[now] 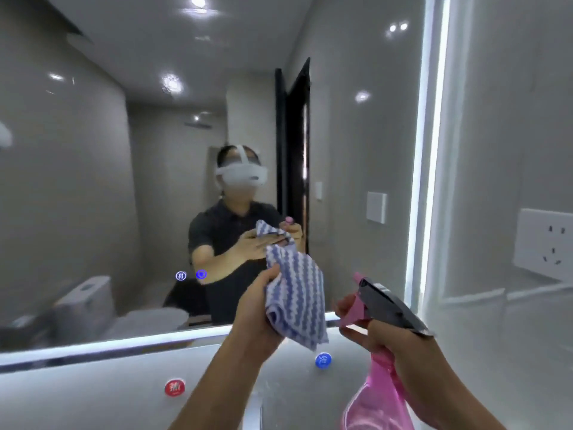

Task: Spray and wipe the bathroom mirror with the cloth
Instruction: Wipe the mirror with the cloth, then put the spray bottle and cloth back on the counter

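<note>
One head-worn wide-angle view looks forward and slightly down, close to a large wall-mounted bathroom mirror with lit edges (124, 181) that fills the frame from nine to one o'clock. Both forearms enter from six o'clock. The grey tiled wall (511, 150) runs along three o'clock. The mirror reflects the white headset (243, 175) carrying the camera.

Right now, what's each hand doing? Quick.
Left hand: closed, gripping the striped cloth.
Right hand: closed around the pink spray bottle, a finger at the trigger.
</note>
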